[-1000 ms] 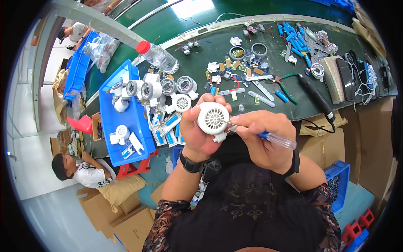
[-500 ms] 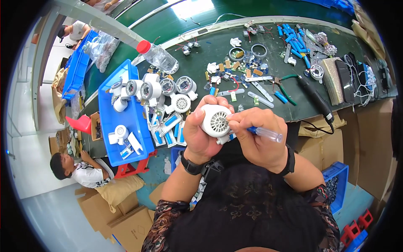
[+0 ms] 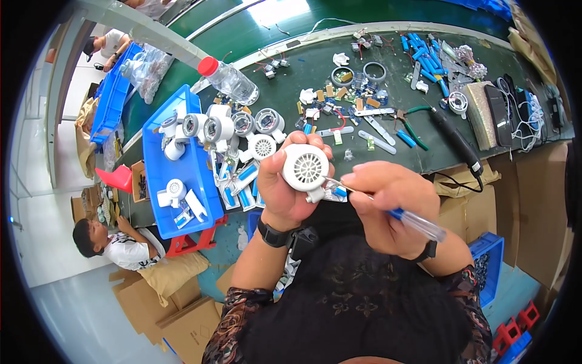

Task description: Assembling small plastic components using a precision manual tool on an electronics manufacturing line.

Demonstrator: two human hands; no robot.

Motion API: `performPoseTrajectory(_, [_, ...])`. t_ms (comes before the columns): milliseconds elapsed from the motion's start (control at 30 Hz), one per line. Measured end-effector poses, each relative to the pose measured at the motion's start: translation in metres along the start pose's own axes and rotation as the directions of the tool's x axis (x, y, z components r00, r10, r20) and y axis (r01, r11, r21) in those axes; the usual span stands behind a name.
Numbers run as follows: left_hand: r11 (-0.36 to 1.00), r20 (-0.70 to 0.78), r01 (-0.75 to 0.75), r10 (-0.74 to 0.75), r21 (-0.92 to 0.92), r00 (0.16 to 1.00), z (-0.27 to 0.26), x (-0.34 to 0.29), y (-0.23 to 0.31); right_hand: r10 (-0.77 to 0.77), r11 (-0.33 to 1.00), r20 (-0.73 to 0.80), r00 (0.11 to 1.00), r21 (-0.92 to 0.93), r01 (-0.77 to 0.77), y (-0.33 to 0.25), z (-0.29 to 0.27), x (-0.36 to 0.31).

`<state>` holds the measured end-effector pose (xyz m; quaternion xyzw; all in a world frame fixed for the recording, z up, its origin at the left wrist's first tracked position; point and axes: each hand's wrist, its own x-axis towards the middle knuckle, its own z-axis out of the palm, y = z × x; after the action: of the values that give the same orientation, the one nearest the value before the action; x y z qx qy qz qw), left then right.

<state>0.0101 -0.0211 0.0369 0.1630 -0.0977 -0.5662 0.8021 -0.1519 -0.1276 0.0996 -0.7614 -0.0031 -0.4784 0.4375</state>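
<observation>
My left hand [image 3: 280, 195] is wrapped round a white handheld fan head [image 3: 305, 167], its round slotted grille turned up toward me. In my right hand [image 3: 394, 203] is a screwdriver [image 3: 421, 224] with a clear and blue handle. Its thin metal shaft points left, and the tip is at the right edge of the fan head; whether it touches cannot be told. Beyond my left hand lie more white fan heads [image 3: 264, 147], several with grey rims and open fronts. White fan handles with blue battery cells [image 3: 245, 177] lie next to them.
A blue tray [image 3: 212, 209] of fan parts stands at the left, beside a red-capped bottle [image 3: 237, 85]. Circuit boards, grey rings [image 3: 374, 73], blue cells [image 3: 424, 56], green-handled pliers [image 3: 416, 134] and a corded black tool [image 3: 454, 141] cover the bench. Another person [image 3: 121, 242] sits at lower left.
My right hand has moved right and slightly down with the screwdriver, drawing back from the grille. My left hand and the fan head have shifted a little up and left.
</observation>
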Motion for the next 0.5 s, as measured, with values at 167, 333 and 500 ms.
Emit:
performPoseTrajectory(167, [1.0, 0.007, -0.001, 0.001, 0.005, 1.0, -0.003, 0.002, -0.001, 0.157, 0.984, -0.02, 0.987, 0.093, -0.155, 0.005, 0.012, -0.007])
performPoseTrajectory(333, [0.999, -0.02, -0.039, 0.04, 0.038, 0.999, -0.001, 0.001, -0.005, 0.178, 0.983, -0.012, 0.984, 0.049, -0.178, 0.01, 0.021, -0.008])
performPoseTrajectory(500, [0.996, -0.012, -0.054, 0.055, 0.074, 0.998, 0.0, 0.0, -0.005, 0.176, 0.984, -0.005, 0.984, 0.017, -0.176, 0.012, 0.027, -0.01])
